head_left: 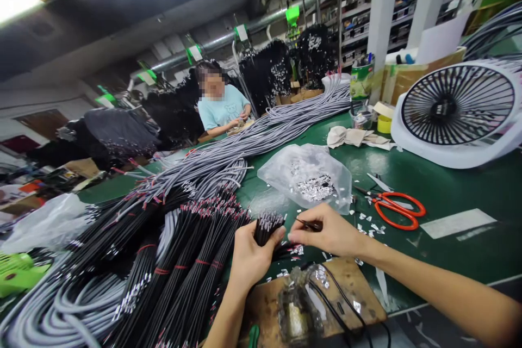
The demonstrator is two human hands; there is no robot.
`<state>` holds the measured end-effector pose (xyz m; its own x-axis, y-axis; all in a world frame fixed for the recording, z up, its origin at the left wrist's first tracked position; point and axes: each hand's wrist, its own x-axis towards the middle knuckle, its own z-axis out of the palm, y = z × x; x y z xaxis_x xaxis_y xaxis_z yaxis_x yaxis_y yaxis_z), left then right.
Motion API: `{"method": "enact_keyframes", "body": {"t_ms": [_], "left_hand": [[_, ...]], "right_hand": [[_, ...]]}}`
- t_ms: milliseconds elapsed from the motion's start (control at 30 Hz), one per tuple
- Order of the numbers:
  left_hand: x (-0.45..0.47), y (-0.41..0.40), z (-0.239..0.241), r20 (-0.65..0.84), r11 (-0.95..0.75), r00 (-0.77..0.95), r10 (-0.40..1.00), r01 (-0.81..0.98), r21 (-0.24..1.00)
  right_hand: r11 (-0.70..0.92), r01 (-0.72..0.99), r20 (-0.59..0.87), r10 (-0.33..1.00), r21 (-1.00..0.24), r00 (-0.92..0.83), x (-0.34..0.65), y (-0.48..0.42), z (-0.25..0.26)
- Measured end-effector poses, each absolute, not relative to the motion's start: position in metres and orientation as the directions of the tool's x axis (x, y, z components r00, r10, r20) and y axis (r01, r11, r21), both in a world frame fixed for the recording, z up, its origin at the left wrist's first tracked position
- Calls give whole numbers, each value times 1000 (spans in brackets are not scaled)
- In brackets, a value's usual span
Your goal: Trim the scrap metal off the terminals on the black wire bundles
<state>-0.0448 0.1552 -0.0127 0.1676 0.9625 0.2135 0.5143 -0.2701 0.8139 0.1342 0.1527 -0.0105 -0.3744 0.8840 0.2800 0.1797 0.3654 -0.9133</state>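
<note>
My left hand (256, 253) is wrapped round a bundle of thin black cables (263, 235), whose pale grey ends point up out of the grip. Just to its right, my right hand (326, 231) is closed on a small dark tool (312, 224); its kind is mostly hidden by the fingers. The two hands are a short gap apart. Behind them lies a clear plastic bag (305, 174) with small shiny silver pieces in it. Below sits a wooden board (346, 283) with a glass jar (296, 310) and black cords on it.
Tied bundles of black cable (196, 272) and grey cables (277, 125) cover the left and far table. Orange-handled scissors (399, 209), loose silver scraps and a white fan (448, 114) are on the right. A co-worker (222, 106) sits across the green table (448, 190).
</note>
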Motion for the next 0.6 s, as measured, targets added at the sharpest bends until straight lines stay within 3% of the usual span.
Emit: {"method": "enact_keyframes", "body": {"t_ms": [133,267,600], "left_hand": [[-45,150,-11,203,-255,157,967,499,828],[-44,145,-9,200,-252,155,967,508,824],[-43,143,-7,366,-302,19,931,606,736]], "right_hand": [[363,211,341,931,-908,-134,134,151,-14],[404,219,369,911,-888,-182,134,149,-14],[512,304,464,859,-804,-218,134,150,-21]]}}
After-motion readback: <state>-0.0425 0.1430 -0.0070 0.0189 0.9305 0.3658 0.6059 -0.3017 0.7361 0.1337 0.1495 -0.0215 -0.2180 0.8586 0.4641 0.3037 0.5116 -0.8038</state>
